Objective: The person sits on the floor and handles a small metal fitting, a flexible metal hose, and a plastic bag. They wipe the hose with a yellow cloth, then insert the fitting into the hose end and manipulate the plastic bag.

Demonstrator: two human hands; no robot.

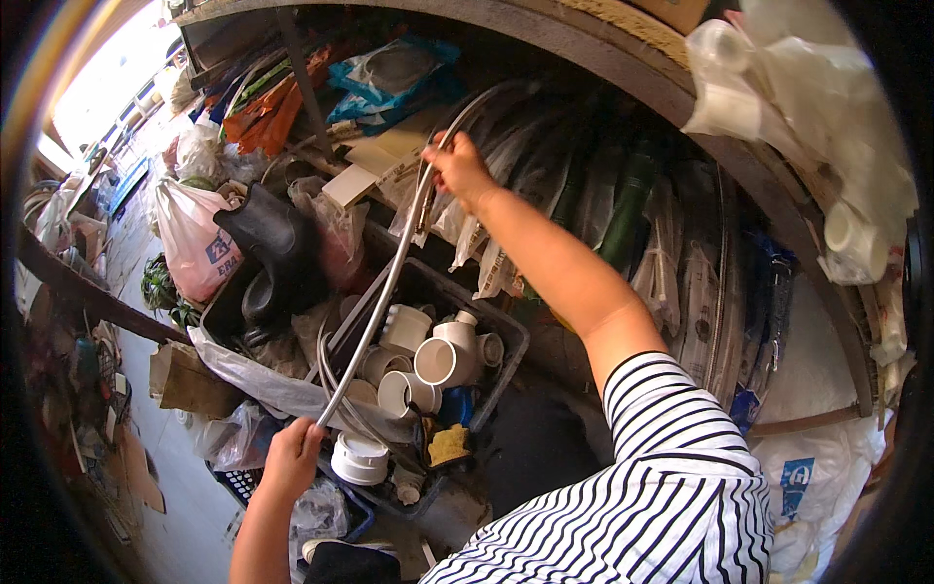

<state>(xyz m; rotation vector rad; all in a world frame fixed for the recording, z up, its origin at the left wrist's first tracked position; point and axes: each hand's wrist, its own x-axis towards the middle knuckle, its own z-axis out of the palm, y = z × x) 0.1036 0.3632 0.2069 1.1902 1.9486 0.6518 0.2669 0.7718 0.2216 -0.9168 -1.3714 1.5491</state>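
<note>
Left hand [292, 456] is low, fist closed round a pale grey hose [381, 302]. Right hand [460, 173] is high and farther out, thumb and fingers narrow, pinching the same hose. Hose runs in a shallow bow between the two, above the left part of a dark crate [516, 336], then carries on past the right hand and curves under the shelf [623, 44]; its far end is blurred, can't tell if it's free.

Crate holds loose white pipe fittings — an elbow [459, 348], a ribbed white cap [359, 457] near the left hand, and a yellow piece [449, 445]. Thin grey loops [328, 365] hang by the crate's left side; can't tell whether they belong to the held hose.

Risks, my judgement: the far end could snag on the wrapped bundles [632, 209] or knock the shelf edge if swung up, since space there is tight. The right-hand grip looks light, so a springy hose might slip and whip back. Bending too hard between the hands could kink it. If the loops are the same piece, a pull could drag on the fittings and tip the cap or elbow. Sideways sweep to the left could catch the black boot [277, 234] or the pink-white bag [199, 243] — both sit close beside the crate.
</note>
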